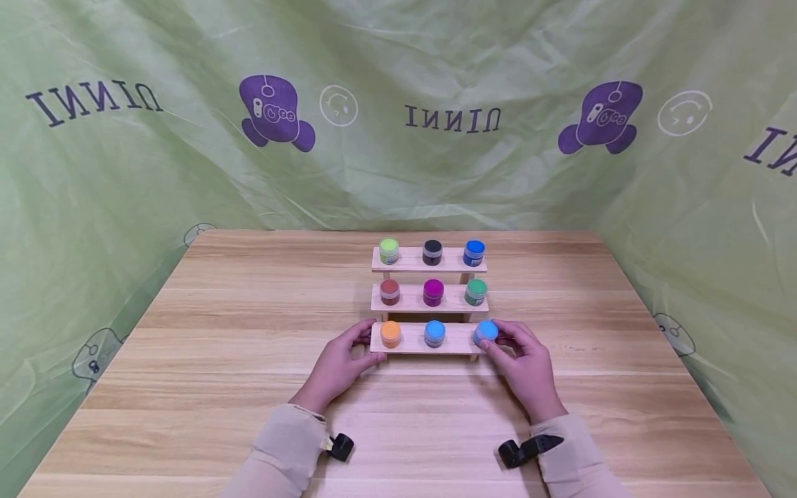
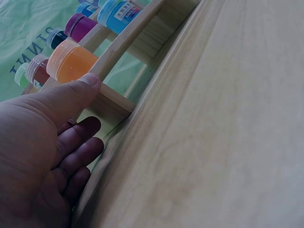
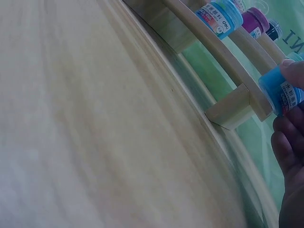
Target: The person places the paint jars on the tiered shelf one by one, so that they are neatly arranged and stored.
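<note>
A three-step wooden display rack point(image 1: 411, 341) stands on the table with small paint jars on each step. At the left end of the lowest step, my left hand point(image 1: 342, 363) grips the board, thumb at its front corner, beside an orange paint jar point(image 1: 391, 335). At the other end my right hand point(image 1: 528, 370) pinches a light blue paint jar point(image 1: 486, 332) between thumb and fingers. In the right wrist view this jar point(image 3: 278, 88) is at the board's end, slightly tilted. Another blue paint jar point(image 1: 434, 334) sits mid-step.
On the middle step stand brown point(image 1: 389, 292), magenta point(image 1: 433, 293) and green point(image 1: 476, 292) jars. The top step bears lime point(image 1: 389, 252), black point(image 1: 432, 252) and dark blue point(image 1: 474, 253) ones. A green printed cloth point(image 1: 398, 180) hangs behind the wooden table point(image 1: 249, 290).
</note>
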The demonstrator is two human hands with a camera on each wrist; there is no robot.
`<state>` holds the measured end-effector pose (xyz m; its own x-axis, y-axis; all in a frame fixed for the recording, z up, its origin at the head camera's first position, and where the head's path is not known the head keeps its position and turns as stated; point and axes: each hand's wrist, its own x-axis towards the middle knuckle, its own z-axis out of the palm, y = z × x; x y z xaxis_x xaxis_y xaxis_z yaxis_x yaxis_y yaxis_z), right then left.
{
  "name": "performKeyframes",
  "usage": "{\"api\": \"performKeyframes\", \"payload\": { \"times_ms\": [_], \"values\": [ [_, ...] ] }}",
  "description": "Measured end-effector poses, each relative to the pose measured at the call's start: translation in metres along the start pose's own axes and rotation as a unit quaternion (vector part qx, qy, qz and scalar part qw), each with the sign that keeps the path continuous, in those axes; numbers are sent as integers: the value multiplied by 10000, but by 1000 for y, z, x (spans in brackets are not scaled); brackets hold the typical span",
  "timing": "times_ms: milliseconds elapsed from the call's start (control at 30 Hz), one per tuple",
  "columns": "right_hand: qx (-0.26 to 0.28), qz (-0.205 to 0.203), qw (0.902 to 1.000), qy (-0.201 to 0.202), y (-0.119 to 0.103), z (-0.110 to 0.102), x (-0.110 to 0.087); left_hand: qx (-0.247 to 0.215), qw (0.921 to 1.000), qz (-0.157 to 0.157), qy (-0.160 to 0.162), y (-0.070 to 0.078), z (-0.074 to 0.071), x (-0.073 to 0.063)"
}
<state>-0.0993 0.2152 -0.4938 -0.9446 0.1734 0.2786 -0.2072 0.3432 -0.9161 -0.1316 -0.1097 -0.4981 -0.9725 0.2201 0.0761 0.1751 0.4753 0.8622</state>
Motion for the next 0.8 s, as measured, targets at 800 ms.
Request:
{"api": "performKeyframes", "payload": {
  "times_ms": [800],
  "values": [
    [-346,-96,9991,-229,-19,4,-3,-34,10000,-49,-28,1,0,0]
  ]
}}
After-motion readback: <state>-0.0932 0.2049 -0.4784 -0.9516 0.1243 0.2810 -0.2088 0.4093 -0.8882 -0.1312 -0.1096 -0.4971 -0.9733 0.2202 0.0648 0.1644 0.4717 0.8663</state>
